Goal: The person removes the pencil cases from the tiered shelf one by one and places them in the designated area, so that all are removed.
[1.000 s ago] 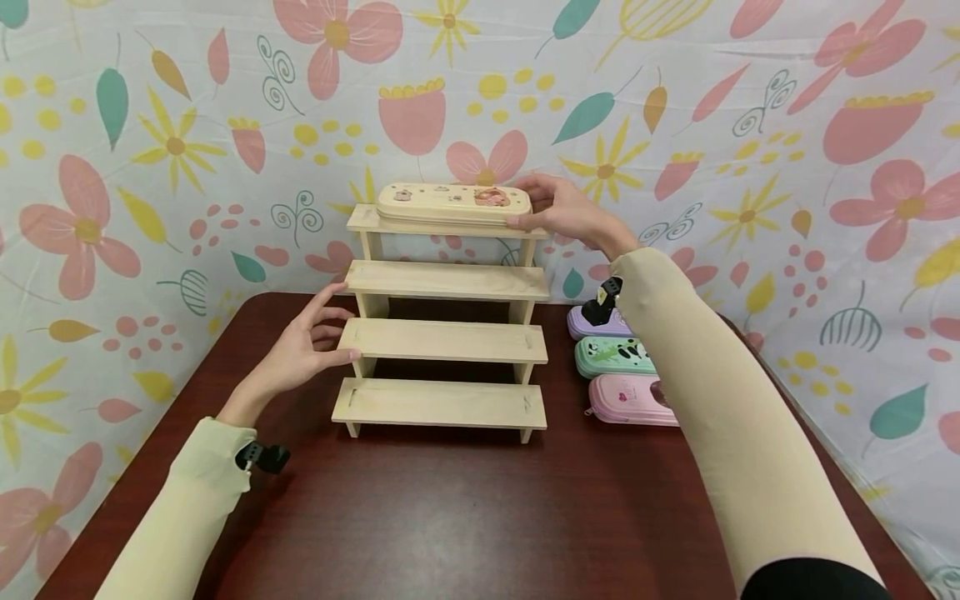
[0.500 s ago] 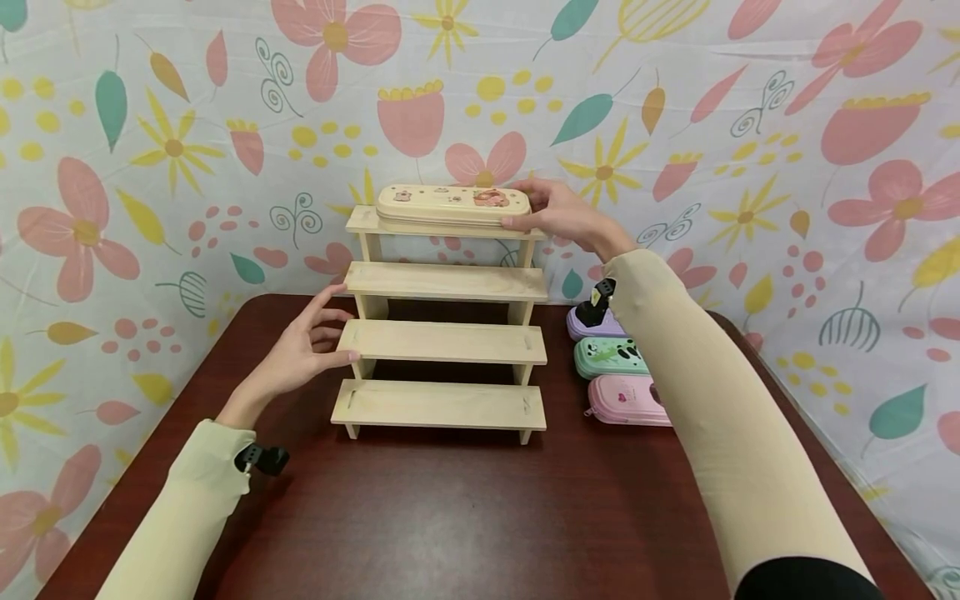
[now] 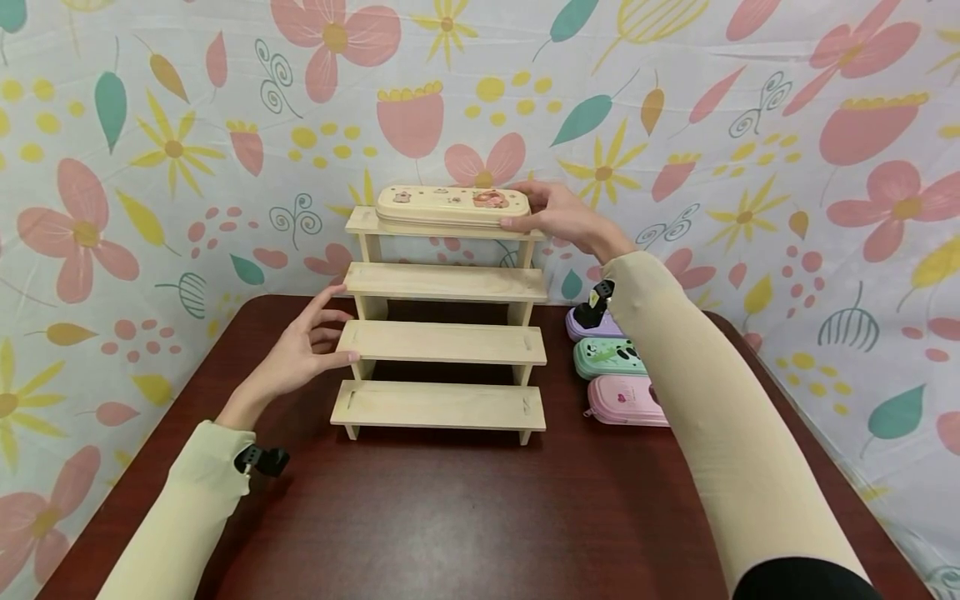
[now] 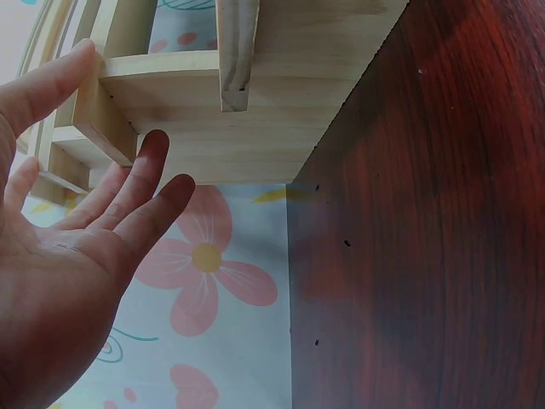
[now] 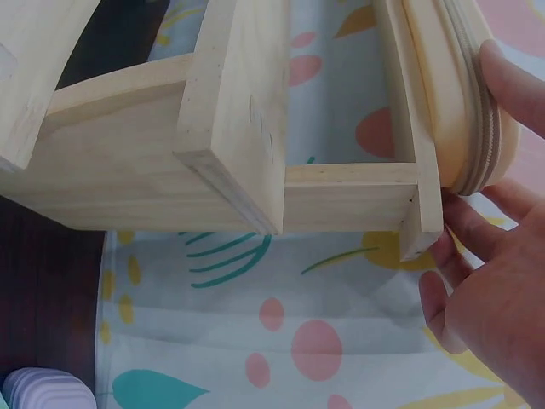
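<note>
A cream pencil case [image 3: 453, 205] with small printed pictures lies on the top step of a wooden four-step display rack [image 3: 442, 342]. At the case's right end, my right hand [image 3: 566, 215] holds it, thumb at the front and fingers round the end. In the right wrist view the thumb presses near the zip of the pencil case [image 5: 464, 102], and other fingers reach to the step's end. My left hand [image 3: 303, 346] is at the rack's left side, thumb and forefinger touching step ends. Its fingers look loosely spread in the left wrist view, beside the rack [image 4: 289, 94].
Right of the rack lie a purple pencil case [image 3: 581, 325], a green one with pandas [image 3: 607, 357] and a pink one [image 3: 626, 402], partly behind my right forearm. Below everything is a dark red-brown table [image 3: 442, 517]. A flowered cloth [image 3: 225, 125] hangs behind.
Hardly anything differs. The right forearm has shifted very slightly left, while the cream pencil case stays on the top step and the left hand keeps its place.
</note>
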Demonstrator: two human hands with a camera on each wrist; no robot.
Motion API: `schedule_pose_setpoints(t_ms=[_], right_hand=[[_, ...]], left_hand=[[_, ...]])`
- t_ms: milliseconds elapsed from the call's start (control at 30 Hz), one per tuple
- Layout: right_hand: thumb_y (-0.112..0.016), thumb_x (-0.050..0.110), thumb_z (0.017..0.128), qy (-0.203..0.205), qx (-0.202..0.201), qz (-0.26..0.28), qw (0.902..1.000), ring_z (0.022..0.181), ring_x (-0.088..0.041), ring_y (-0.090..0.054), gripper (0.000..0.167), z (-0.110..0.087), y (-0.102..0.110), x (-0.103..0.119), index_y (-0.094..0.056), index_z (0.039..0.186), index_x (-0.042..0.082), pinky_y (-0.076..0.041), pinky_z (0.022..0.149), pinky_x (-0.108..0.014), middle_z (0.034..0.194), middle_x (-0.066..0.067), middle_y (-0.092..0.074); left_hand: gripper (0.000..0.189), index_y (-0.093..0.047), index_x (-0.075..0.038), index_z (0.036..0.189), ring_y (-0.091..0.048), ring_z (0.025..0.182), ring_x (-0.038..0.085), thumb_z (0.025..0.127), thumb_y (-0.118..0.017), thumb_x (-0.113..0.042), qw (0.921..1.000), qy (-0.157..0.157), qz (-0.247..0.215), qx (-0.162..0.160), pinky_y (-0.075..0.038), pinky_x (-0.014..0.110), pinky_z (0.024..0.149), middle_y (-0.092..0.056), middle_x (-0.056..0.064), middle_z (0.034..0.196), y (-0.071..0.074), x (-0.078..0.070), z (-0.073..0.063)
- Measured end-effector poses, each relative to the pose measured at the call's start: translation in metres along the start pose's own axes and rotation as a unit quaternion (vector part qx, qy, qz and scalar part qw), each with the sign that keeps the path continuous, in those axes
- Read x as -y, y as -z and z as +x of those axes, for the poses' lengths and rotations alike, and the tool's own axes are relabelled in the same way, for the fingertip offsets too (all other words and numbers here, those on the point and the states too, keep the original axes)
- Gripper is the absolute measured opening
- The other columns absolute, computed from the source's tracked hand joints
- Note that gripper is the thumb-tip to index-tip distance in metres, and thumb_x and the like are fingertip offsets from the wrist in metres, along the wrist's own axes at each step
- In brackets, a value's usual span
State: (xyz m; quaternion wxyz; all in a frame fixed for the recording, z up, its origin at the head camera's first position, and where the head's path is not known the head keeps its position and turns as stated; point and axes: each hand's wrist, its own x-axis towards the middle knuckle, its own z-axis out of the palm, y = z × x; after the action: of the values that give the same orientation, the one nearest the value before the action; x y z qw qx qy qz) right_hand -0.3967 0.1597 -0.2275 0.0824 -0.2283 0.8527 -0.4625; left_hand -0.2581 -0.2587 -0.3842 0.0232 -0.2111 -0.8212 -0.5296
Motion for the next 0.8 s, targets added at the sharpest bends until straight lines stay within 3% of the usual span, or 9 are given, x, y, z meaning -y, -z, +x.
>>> schedule_pose_setpoints(t_ms=[367,667,800], right_hand=[[-0.083,0.023,0.092,0.010,-0.021,0.035,0.9991,0.123,-0.025,-0.059,0.074,-0.009,0.004,-0.003,-0.049,0.157,0.013,-0.046,0.104,-0.037,0.138,-0.014,-0.061],[-0.083,0.022,0.092,0.013,-0.048,0.050,0.9975,0.117,-0.024,-0.062,0.072,-0.019,0.007,-0.007,-0.052,0.156,0.013,-0.047,0.098,-0.033,0.132,-0.012,-0.066],[-0.083,0.018,0.092,0.021,-0.051,0.056,0.9969,0.111,-0.024,-0.064,0.069,-0.026,0.008,-0.009,-0.053,0.154,0.012,-0.050,0.092,-0.031,0.127,-0.012,-0.068]], left_hand=[[0.103,-0.021,-0.031,0.169,-0.063,0.118,0.037,0.091,-0.083,-0.006,1.0000,-0.001,-0.001,0.002,-0.054,0.034,0.097,-0.053,0.021,0.140,-0.001,-0.001,0.000],[0.103,-0.020,-0.032,0.169,-0.063,0.120,0.038,0.091,-0.083,-0.007,1.0000,0.004,0.002,0.002,-0.050,0.054,0.102,-0.052,0.021,0.141,-0.001,-0.002,-0.001],[0.103,-0.020,-0.032,0.169,-0.063,0.120,0.038,0.091,-0.083,-0.007,1.0000,0.002,0.004,0.001,-0.051,0.052,0.102,-0.052,0.021,0.141,0.000,-0.003,-0.002]])
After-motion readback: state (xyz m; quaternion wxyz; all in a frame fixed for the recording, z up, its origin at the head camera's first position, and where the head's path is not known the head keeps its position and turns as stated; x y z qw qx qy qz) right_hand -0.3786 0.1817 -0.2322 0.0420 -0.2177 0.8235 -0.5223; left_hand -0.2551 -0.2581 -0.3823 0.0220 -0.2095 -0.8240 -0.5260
